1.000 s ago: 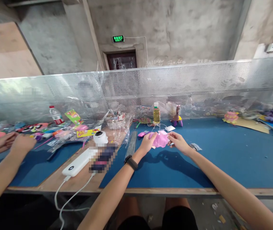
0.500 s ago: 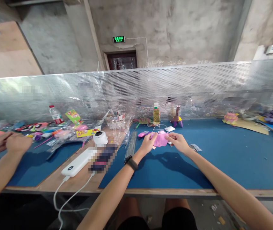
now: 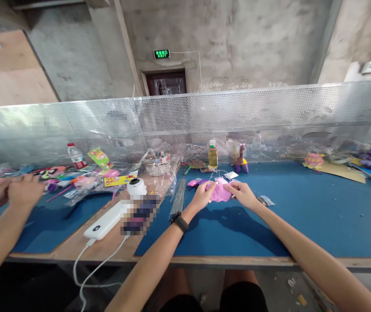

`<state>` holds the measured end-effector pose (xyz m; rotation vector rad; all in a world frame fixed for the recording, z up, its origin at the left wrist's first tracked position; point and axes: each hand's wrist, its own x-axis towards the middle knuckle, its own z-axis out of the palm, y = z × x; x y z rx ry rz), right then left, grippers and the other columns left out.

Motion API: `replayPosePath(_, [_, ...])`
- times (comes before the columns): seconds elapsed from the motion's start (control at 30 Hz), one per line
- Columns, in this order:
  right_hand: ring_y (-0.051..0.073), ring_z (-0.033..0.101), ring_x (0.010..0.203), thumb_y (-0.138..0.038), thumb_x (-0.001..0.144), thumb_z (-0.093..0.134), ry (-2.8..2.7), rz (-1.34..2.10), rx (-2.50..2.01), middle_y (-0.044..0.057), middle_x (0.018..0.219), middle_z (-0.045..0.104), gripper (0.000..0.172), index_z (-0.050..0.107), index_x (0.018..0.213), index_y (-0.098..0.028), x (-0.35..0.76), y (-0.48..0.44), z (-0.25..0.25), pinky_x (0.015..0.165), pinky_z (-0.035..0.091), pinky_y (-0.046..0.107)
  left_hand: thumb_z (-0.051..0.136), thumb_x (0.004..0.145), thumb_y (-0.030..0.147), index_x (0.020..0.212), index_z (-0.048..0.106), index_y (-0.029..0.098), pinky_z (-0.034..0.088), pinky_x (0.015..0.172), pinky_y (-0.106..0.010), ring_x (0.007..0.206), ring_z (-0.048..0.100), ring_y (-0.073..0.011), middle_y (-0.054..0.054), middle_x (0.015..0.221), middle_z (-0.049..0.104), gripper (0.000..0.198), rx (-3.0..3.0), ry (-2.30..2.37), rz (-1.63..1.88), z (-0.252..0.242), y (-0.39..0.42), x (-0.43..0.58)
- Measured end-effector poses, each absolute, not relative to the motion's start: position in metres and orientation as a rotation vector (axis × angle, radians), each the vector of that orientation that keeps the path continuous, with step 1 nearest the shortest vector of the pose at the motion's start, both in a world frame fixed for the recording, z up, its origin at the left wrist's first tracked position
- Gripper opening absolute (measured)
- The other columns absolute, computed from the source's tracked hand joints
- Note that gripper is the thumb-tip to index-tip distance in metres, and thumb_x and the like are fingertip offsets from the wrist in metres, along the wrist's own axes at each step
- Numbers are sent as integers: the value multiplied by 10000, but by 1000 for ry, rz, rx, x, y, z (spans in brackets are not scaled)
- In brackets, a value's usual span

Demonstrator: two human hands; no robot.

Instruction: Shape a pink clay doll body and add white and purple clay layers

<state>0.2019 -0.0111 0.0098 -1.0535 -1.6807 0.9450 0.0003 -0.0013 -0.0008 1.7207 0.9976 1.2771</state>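
My left hand (image 3: 203, 196) and my right hand (image 3: 242, 193) pinch a crumpled pink piece of craft material (image 3: 219, 192) from either side, just above the blue table mat (image 3: 302, 212). The fingers of both hands are closed on its edges. A thin wire loops up from the pink piece toward a small white tag (image 3: 231, 175) lying behind it. A black band sits on my left wrist (image 3: 179, 222).
A small yellow bottle (image 3: 213, 154) and a purple toy figure (image 3: 241, 161) stand behind my hands. A bundle of thin wires (image 3: 178, 197), a white power bank (image 3: 105, 221), a tape roll (image 3: 136, 187) and plastic-wrapped craft packs lie left. Another person's hands (image 3: 13, 193) work at far left. A perforated metal screen backs the table.
My hands have drawn closer together, bunching the pink piece smaller. The other person's hands at far left shifted slightly.
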Motion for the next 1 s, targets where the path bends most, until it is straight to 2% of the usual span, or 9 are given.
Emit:
replayPosePath(0.17, [188,673,719,-635,793,654,-1535,1005,-1041,37,784,715,501,728,1008,-189,203,-11,10,488,494,217,562,886,593,956,687,129,456,677,-257,760,586,-171,-58,848,666,486,1718,1015,1325,1,0,-1])
replayPosePath(0.23, [216,699,781,-630,781,670,-1477,1004,-1046,63,853,736,526,726,1060,-188,204,-10,10,475,484,214,567,880,591,942,685,130,463,703,-267,783,593,-183,-63,861,675,480,1704,1032,1343,1,1,-2])
replayPosePath(0.37, [214,688,775,-617,759,701,-1468,989,-1058,70,863,741,521,744,1041,-180,206,-7,9,493,495,224,568,879,587,922,680,128,461,714,-276,776,594,-187,-66,853,677,474,1708,1022,1335,1,1,-2])
replayPosePath(0.5, [153,609,651,-609,719,734,-1474,1002,-1063,40,765,704,498,758,940,-163,207,-6,9,515,501,229,570,885,558,906,687,131,463,754,-287,815,612,-204,-84,871,687,443,1732,1009,1340,2,0,-1])
replayPosePath(0.6, [139,586,644,-578,698,760,-1511,1034,-1086,14,725,677,449,760,894,-174,208,-7,10,546,515,226,571,888,526,903,696,133,466,796,-298,861,623,-219,-95,883,696,412,1750,1010,1328,3,-3,-1])
replayPosePath(0.77, [144,599,691,-575,723,743,-1599,1088,-1106,13,778,675,443,786,942,-193,208,-8,9,557,523,220,553,906,499,928,696,129,472,814,-298,894,634,-224,-101,939,714,397,1783,1003,1307,4,-4,-2])
replayPosePath(0.93, [146,607,649,-591,759,716,-1683,1068,-1091,3,704,650,483,786,1036,-202,206,-10,7,502,495,208,545,922,468,956,701,130,474,806,-287,900,641,-215,-104,982,720,374,1810,1004,1305,3,-4,-2])
replayPosePath(1.0, [152,622,642,-613,778,692,-1709,1073,-1083,4,688,649,480,787,1001,-199,205,-11,7,486,492,207,547,920,470,960,701,131,473,801,-285,891,640,-212,-102,970,718,374,1808,998,1298,3,-4,-2])
